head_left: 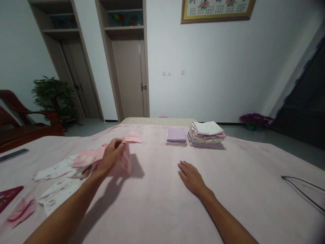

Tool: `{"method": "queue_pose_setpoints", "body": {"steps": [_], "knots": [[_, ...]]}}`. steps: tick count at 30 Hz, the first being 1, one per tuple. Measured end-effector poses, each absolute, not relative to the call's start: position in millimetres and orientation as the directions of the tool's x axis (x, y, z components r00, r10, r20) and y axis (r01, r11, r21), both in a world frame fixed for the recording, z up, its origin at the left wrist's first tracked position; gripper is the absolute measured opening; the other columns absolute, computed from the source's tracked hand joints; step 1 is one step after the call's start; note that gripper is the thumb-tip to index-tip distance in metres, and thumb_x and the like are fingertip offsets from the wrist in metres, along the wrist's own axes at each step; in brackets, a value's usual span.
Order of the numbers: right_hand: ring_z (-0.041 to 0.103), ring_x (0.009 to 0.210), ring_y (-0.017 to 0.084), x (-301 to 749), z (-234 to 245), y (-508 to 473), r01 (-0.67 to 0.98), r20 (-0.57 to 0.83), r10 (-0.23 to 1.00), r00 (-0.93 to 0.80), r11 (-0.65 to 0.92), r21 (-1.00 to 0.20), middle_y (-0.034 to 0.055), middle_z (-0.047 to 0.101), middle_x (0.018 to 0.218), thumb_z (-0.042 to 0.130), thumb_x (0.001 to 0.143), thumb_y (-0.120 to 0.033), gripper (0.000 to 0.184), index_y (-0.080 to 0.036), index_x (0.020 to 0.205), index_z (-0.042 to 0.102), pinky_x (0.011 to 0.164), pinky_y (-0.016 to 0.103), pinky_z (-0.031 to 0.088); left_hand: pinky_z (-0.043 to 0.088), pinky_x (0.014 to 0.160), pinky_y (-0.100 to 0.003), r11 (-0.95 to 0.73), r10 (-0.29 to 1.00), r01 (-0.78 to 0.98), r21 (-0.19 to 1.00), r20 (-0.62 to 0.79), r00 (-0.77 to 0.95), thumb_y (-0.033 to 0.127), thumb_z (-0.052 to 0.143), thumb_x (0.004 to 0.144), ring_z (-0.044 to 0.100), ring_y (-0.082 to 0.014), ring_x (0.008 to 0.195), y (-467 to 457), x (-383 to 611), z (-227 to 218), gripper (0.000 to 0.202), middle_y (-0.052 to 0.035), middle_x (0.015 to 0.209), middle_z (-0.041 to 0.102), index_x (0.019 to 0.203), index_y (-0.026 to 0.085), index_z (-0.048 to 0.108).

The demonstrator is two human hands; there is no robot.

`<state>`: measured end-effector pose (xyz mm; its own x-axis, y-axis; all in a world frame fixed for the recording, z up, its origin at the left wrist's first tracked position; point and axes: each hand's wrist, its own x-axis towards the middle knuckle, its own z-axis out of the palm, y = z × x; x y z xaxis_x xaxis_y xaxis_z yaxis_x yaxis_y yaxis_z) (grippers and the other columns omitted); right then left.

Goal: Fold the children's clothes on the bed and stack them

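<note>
On the pink sheet (154, 203) lie white clothes (59, 193); to their right, the right hand (191, 178) is palm down, fingers released; slightly farther, the left hand (113, 154) pinches a pink garment (125, 161); beyond stand folded clothes (207, 135)

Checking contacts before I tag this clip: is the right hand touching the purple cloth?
Apart: the head view shows bare pink sheet between the right hand and the purple cloth.

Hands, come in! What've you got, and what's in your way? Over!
Left hand pinching pink cloth, hanging down. Right hand palm down, no cloth held. White clothes near left hand; tall pile beyond right hand, seemingly out of the way.
</note>
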<state>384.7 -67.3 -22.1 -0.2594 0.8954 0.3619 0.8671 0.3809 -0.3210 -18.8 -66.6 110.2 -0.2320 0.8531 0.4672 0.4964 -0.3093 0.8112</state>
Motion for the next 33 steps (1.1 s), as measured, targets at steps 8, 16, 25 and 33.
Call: {"method": "queue_pose_setpoints", "body": {"steps": [8, 16, 25, 33], "knots": [[0.063, 0.118, 0.022, 394, -11, -67, 0.649, 0.369, 0.929, -0.030, 0.299, -0.699, 0.0106, 0.069, 0.126, 0.035, 0.098, -0.037, 0.044, -0.018, 0.124, 0.065, 0.105, 0.039, 0.046, 0.051, 0.096, -0.040, -0.382, 0.922, 0.529, 0.758, 0.346, 0.171, 0.036, 0.054, 0.089, 0.065, -0.0238, 0.109, -78, 73, 44, 0.030, -0.0098, 0.116, 0.069, 0.112, 0.019, 0.065], [0.063, 0.115, 0.023, 392, 0, -73, 0.655, 0.335, 0.941, -0.053, 0.286, -0.700, 0.0094, 0.069, 0.126, 0.039, 0.097, -0.042, 0.046, -0.021, 0.131, 0.062, 0.102, 0.039, 0.046, 0.045, 0.101, -0.049, -0.421, 0.867, 0.762, 0.492, 0.466, 0.177, 0.029, 0.046, 0.095, 0.061, -0.0277, 0.113, -65, 72, -18, 0.031, -0.0138, 0.117, 0.068, 0.116, 0.018, 0.066], [0.062, 0.096, 0.022, 383, 0, -81, 0.802, 0.439, 0.873, -0.214, 0.413, -0.432, 0.0057, 0.072, 0.102, 0.051, 0.088, -0.024, 0.027, -0.022, 0.105, 0.071, 0.090, 0.035, 0.045, 0.046, 0.099, -0.046, -0.454, 0.849, 0.778, 0.434, 0.476, 0.229, 0.032, 0.051, 0.095, 0.060, -0.0269, 0.112, -71, 68, -23, 0.024, -0.0120, 0.120, 0.066, 0.112, 0.020, 0.064], [0.067, 0.091, 0.022, 389, 4, -81, 0.628, 0.413, 0.908, -0.068, 0.361, -0.689, 0.0061, 0.074, 0.099, 0.044, 0.094, -0.036, 0.029, -0.023, 0.100, 0.070, 0.081, 0.032, 0.050, 0.048, 0.078, -0.035, -0.336, 0.892, 0.799, 0.498, 0.441, 0.101, 0.031, 0.041, 0.095, 0.063, -0.0231, 0.087, -82, 72, -5, 0.019, -0.0062, 0.089, 0.066, 0.086, 0.023, 0.056]]}}
